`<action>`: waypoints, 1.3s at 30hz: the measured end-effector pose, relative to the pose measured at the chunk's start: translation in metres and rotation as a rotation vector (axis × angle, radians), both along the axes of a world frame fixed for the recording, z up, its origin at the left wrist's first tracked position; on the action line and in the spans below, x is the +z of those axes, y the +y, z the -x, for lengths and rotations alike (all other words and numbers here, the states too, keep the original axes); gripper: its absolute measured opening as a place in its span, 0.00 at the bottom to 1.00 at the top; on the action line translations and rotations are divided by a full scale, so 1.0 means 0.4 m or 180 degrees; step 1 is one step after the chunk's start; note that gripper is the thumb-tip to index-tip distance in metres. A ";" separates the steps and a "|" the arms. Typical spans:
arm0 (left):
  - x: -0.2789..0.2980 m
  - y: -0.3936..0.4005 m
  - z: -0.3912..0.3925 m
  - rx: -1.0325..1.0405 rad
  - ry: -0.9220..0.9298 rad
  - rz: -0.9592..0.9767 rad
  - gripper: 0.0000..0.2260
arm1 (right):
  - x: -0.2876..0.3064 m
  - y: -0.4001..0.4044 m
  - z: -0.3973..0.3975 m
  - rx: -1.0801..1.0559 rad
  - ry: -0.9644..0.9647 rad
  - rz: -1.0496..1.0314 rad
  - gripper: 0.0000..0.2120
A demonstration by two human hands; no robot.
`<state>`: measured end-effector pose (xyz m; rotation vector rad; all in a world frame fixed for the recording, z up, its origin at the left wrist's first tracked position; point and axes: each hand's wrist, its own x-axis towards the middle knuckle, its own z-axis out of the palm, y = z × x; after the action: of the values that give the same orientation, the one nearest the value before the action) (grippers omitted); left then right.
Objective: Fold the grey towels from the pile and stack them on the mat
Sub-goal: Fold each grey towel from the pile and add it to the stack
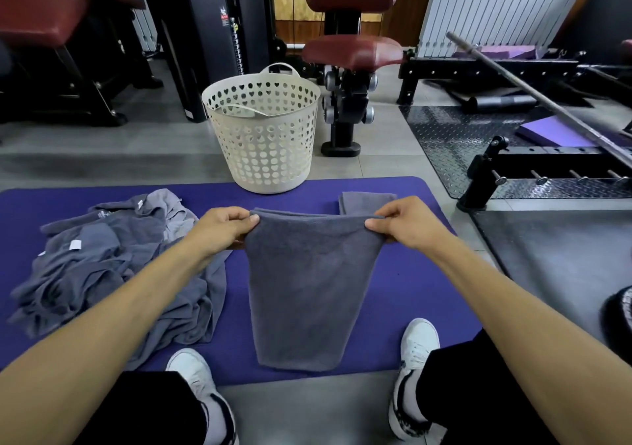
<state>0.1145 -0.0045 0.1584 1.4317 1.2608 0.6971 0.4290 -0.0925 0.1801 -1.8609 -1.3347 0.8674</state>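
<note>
Above mat [403,283], hands pinching towel [307,294] corners

Grey tiled floor [102,157], maroon-padded gym machines [352,51], white radiator [496,6] behind.

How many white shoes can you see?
2. One white shoe is at the near edge of the purple mat, left of the held towel; the other shoe is to its right.

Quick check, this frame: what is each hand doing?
Left hand: pinches the left top corner of the towel.
Right hand: pinches its right top corner.
</note>
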 end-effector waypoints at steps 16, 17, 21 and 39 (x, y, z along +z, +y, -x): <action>-0.026 0.243 -0.093 0.0615 0.0401 -0.0989 0.03 | -0.034 0.217 -0.021 -0.0103 -0.0259 -0.0571 0.01; -0.045 0.230 -0.081 0.0549 0.0380 -0.0966 0.02 | -0.051 0.197 -0.019 -0.0066 -0.0211 -0.0529 0.01; -0.175 0.126 -0.020 0.0114 0.0579 -0.0592 0.07 | -0.163 0.085 0.003 -0.0001 -0.0154 -0.0288 0.03; -0.488 -0.069 0.051 -0.0808 0.1225 0.1074 0.03 | -0.527 -0.116 0.022 0.0093 0.0662 0.1532 0.03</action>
<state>0.0943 -0.0322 -0.0367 1.4452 1.3769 0.0295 0.4202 -0.1390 -0.0308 -2.0328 -1.0904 1.4548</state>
